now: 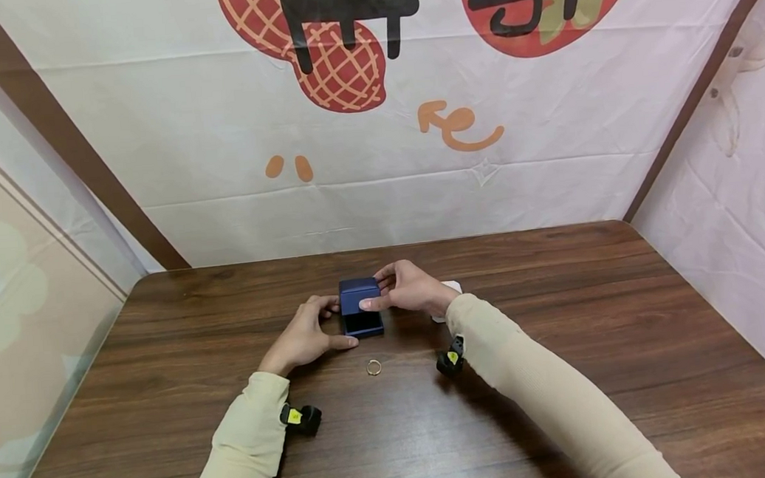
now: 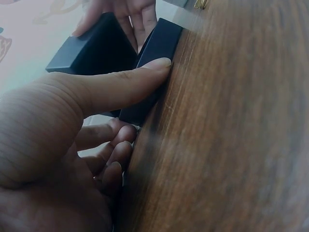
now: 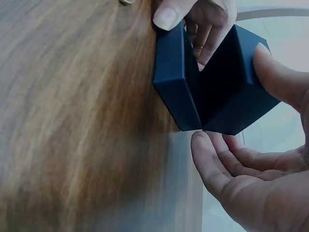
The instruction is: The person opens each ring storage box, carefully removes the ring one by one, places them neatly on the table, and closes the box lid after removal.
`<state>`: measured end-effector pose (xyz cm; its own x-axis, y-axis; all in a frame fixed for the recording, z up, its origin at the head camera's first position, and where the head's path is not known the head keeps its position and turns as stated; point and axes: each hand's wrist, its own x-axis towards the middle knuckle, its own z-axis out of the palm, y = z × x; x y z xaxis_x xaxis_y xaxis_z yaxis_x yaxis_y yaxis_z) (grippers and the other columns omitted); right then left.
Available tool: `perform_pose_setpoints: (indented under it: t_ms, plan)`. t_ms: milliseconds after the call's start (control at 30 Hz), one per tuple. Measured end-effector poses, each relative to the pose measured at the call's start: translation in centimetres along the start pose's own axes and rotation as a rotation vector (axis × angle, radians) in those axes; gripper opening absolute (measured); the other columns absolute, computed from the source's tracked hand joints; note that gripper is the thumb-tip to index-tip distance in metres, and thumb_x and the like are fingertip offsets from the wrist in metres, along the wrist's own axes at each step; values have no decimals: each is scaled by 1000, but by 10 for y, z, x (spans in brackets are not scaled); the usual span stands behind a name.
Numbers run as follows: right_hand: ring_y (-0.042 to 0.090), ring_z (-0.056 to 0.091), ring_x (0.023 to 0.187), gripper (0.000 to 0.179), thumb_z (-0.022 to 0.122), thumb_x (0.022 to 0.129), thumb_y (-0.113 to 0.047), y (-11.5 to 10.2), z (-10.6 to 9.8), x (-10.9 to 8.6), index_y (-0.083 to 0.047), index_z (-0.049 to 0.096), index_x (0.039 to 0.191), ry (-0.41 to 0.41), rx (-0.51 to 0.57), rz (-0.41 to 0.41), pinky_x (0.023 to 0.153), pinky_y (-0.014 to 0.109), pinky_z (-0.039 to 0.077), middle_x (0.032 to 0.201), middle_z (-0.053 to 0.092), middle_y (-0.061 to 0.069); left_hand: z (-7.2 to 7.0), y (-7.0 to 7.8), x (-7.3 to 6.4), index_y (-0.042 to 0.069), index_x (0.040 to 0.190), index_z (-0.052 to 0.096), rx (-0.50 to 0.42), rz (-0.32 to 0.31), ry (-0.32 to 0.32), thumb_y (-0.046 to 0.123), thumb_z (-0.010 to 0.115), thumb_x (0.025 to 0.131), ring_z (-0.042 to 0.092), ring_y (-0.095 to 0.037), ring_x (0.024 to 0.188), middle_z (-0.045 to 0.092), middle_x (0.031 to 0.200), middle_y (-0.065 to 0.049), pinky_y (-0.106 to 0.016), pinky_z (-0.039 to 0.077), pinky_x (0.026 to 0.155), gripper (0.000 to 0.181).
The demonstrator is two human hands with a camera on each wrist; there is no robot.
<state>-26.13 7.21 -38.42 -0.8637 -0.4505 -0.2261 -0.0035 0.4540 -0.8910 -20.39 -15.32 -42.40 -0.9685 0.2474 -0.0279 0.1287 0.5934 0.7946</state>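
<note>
A dark blue ring box [image 1: 359,287] stands on the table with its lid [image 3: 256,104] partly raised above the base [image 3: 169,65]. My left hand [image 1: 301,339] holds the base from the left, thumb along its front and the other fingers curled at the side and back. From the right, my right hand [image 1: 413,289] grips the lid, with the thumb on its front and the fingers by the hinge side. The inside of the box looks black, and its contents cannot be made out. A gold ring [image 1: 374,375] lies on the wood just in front of the box.
A white object [image 1: 453,286] lies partly hidden behind my right wrist. The brown wooden table [image 1: 226,294] ends at a printed white curtain [image 1: 420,207] at the back, with more fabric at both sides. Each wrist wears a small black camera.
</note>
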Motion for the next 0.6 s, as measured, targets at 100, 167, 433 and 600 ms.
perform_pose_setpoints:
  t_ms: [100,167,433,600]
  plan:
    - [24,60,109,65,87,83,-18,2,2,-2,6,53,134,-6,-25,-38,99,37,49,119,61,13,0,0,0,-8,142,48,2,-9,-1,21,90,79,45,-37,121,51,132,-21,-53,38,105,82]
    - [24,60,107,65,88,81,-15,2,4,-3,6,52,132,-6,-47,-62,99,37,49,117,61,14,0,0,0,-7,143,47,8,-12,-4,22,90,79,45,-37,122,51,133,-21,-53,38,106,82]
    - [23,62,104,65,92,76,-15,5,12,-10,3,53,125,36,-184,-146,96,35,50,113,63,12,1,-1,0,-7,143,48,9,-12,-8,21,90,79,46,-37,121,52,132,-20,-53,39,105,81]
    - [25,62,107,67,92,75,-17,6,16,-14,3,52,126,69,-279,-196,97,37,49,115,64,13,0,-2,0,-7,142,49,3,-13,-8,21,90,79,46,-36,121,52,131,-20,-52,39,105,80]
